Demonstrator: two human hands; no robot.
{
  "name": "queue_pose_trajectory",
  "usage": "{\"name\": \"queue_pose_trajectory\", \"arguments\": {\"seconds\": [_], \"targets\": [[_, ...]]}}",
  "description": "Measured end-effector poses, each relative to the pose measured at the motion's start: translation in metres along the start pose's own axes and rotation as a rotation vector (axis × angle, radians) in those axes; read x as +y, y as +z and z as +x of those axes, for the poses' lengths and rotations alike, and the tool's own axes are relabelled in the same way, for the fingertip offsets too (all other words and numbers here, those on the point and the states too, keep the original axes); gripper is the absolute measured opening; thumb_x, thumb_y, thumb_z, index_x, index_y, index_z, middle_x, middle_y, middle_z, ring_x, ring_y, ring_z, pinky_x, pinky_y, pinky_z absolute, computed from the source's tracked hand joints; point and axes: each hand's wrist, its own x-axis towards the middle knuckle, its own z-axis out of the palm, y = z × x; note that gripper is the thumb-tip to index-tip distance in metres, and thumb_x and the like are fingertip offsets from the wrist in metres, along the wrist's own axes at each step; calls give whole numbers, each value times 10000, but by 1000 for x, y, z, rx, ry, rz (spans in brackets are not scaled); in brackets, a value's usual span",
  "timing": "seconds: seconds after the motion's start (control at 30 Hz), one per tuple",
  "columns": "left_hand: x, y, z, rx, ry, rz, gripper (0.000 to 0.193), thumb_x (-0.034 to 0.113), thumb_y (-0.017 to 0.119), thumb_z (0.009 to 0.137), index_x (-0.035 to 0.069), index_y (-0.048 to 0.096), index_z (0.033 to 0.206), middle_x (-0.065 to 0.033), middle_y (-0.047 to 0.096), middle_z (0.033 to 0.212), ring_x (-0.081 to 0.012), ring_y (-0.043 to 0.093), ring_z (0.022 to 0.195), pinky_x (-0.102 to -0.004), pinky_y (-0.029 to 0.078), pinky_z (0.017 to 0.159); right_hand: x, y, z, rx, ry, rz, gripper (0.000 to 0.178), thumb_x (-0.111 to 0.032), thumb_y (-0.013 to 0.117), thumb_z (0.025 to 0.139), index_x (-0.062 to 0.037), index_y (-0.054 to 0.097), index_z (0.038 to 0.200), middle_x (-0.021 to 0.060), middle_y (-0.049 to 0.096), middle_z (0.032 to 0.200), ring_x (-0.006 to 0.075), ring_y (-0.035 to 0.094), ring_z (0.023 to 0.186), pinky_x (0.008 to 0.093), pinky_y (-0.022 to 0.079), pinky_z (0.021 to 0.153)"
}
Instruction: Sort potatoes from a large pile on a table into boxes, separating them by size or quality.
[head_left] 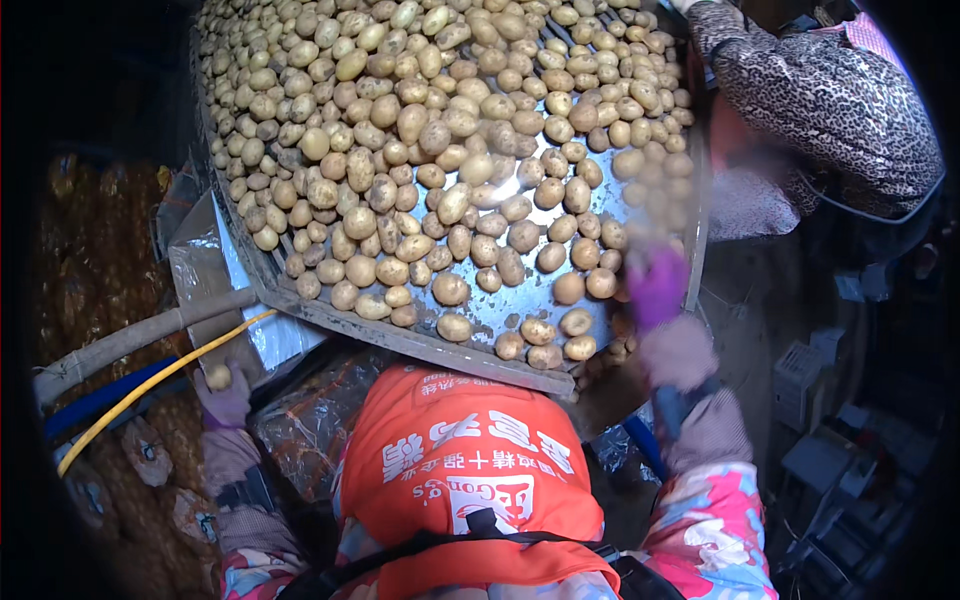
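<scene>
Potatoes (420, 120) cover much of a metal sorting table (475, 355), packed thickly at the far side and scattered singly over the shiny surface nearer me. My left hand (229, 405), in a purple glove, is closed around a potato (217, 377) beyond the table's left edge, beside a cardboard box. At the table's right side, my right hand (657, 287), also purple-gloved, reaches among potatoes near the rim. Motion smears its fingers, so I cannot see whether it holds one. Several potatoes (545, 340) lie near the front rim.
A co-worker in a leopard-print sleeve (800, 110) leans in at the far right. A yellow hose (160, 378) and a grey pole (150, 338) run along the left. Filled net sacks (100, 270) lie beyond them. A cardboard box (215, 335) stands against the table's left side.
</scene>
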Motion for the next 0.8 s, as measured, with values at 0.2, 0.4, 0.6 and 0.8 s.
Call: {"name": "queue_pose_trajectory", "arguments": {"seconds": [0.2,0.4,0.6,0.8], "targets": [[-54,16,-26,-70,-64,350,480,446,485,966,130,500,1328,-101,572,1281,-259,555,1160,-373,488,958,52,46,119,-170,32,-161,680,-282,772,678,-55,519,1268,203,619,1164,341,585,1107,444,452,946],[-187,114,-94,-175,-411,766,466,398,461,984,52,476,1295,-135,639,1095,-252,647,876,-375,557,752,79,105,111,-393,319,-182,688,-315,789,667,-49,530,1247,198,635,1129,334,612,1054,435,484,895],[-242,129,-93,-353,-552,855,489,397,361,1025,42,400,1359,-155,608,1172,-277,619,1032,-401,529,860,-16,44,111,-777,598,970,737,-419,832,611,-41,555,1179,179,567,1197,297,595,1047,399,506,867],[-309,209,-108,-835,-582,1189,458,333,362,1031,45,368,1387,-165,560,1235,-267,575,1125,-379,480,970,-54,51,105,-407,489,497,559,-265,809,610,-68,575,1078,176,461,1261,341,515,1125,411,459,928]]}}
